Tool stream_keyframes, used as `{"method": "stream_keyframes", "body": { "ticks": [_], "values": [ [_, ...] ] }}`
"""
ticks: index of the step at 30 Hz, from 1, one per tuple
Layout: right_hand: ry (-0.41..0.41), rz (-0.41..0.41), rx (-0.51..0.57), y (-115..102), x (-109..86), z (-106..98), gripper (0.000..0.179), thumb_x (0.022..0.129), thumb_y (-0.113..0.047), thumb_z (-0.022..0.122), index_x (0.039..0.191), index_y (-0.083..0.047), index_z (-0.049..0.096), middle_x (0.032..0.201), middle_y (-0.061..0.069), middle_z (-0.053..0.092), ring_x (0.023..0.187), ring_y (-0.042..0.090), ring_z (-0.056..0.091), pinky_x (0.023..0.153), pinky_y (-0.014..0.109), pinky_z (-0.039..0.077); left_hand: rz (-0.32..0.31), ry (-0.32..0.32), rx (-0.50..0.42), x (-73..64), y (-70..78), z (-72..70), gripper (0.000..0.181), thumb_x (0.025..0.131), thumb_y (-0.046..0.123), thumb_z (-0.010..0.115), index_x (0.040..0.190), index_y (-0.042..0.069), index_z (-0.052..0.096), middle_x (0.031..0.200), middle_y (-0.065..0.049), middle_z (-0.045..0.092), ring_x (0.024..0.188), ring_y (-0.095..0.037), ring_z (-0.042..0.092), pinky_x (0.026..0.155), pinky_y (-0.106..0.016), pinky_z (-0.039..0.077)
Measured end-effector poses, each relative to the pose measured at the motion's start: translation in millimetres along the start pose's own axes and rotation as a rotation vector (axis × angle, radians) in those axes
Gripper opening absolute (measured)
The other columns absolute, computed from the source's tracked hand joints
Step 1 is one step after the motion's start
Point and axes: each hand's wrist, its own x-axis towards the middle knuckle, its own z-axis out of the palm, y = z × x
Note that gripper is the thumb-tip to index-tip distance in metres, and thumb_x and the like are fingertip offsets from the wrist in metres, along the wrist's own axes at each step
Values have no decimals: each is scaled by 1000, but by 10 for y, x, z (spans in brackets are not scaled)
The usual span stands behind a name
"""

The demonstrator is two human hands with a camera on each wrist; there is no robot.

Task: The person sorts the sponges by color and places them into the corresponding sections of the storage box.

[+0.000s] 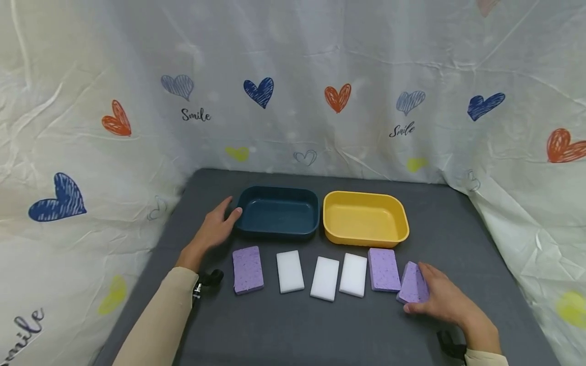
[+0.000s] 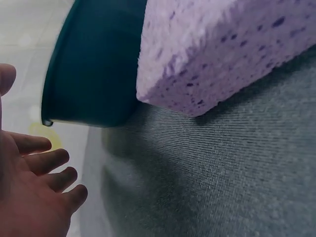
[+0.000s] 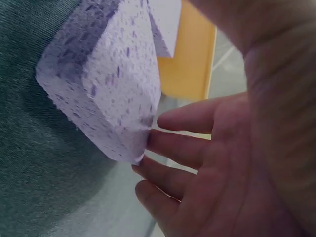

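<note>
Curtain [image 1: 297, 124] reads "Smile"; left hand [image 1: 214, 230] spread, empty, right hand [image 1: 443, 296] pinching purple sponge [image 1: 413, 285].

R hand [image 3: 217, 163], fingertips at purple sponge [image 3: 123, 74] edge, w/ 2nd sponge [image 3: 167, 22] & yellow tray [image 3: 190, 59] bhnd.

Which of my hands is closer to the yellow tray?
Your right. Your right hand is at the rightmost purple sponge, a little in front and to the right of the yellow tray. Your left hand is farther off, by the dark blue tray.
</note>
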Motion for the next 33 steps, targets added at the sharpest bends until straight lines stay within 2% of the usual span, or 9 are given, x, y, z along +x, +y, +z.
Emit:
{"method": "stream_keyframes", "body": {
  "ticks": [4,8,11,14,16,19,23,29,33],
  "values": [
    [59,-28,-41,14,-22,51,121,71,-41,101,155,21,40,156,46,45,143,64,46,116,75,42,-11,-27,-11,110,-29,54,86,114,62,38,175,5,18,180,-26,22,166,-50,22,132,-71,21],
    [130,-54,-67,25,-27,100,112,70,-34,101,151,20,46,151,44,51,139,62,52,113,74,46,18,-34,-21,204,-90,124,87,114,61,39,174,0,21,178,-29,25,165,-51,25,132,-70,23],
    [147,-55,-62,33,-17,124,111,70,-34,101,151,19,48,150,42,53,138,61,53,113,73,47,25,-38,-25,290,-220,184,92,112,67,38,172,-2,24,176,-32,28,163,-54,26,131,-72,22],
    [131,-29,-52,36,-5,135,112,72,-36,101,153,18,46,153,42,51,140,60,52,114,74,46,30,-68,-31,394,-377,241,100,108,73,35,171,-4,25,177,-33,23,166,-55,16,132,-74,13],
    [117,-12,-51,41,1,140,113,73,-37,100,154,18,45,154,42,49,141,61,50,114,75,45,23,-89,-50,481,-479,283,100,107,70,36,171,-6,25,179,-31,17,168,-53,7,134,-72,6],
    [110,3,-53,38,6,138,113,73,-38,100,155,17,45,155,42,49,141,61,50,114,75,45,19,-120,-79,561,-528,311,95,104,60,37,171,-7,22,182,-28,10,170,-47,-5,136,-67,-4],
    [115,-3,-61,10,12,126,113,72,-37,101,154,17,46,153,42,50,140,61,52,113,74,46,8,-117,-95,573,-559,331,91,103,54,32,171,-7,23,183,-24,9,171,-42,-8,137,-62,-9],
    [83,5,-70,-15,1,81,112,73,-38,100,153,18,46,153,43,50,139,62,52,114,74,46,-2,-91,-90,529,-536,364,86,105,50,28,168,-9,31,183,-22,11,172,-40,-4,138,-59,-6],
    [62,-6,-98,-34,-10,-12,110,73,-37,100,151,20,47,152,44,51,138,62,54,113,74,46,-5,-85,-79,501,-524,373,83,106,49,26,160,-11,44,184,-21,12,172,-39,-4,139,-58,-5]
  ]
}}
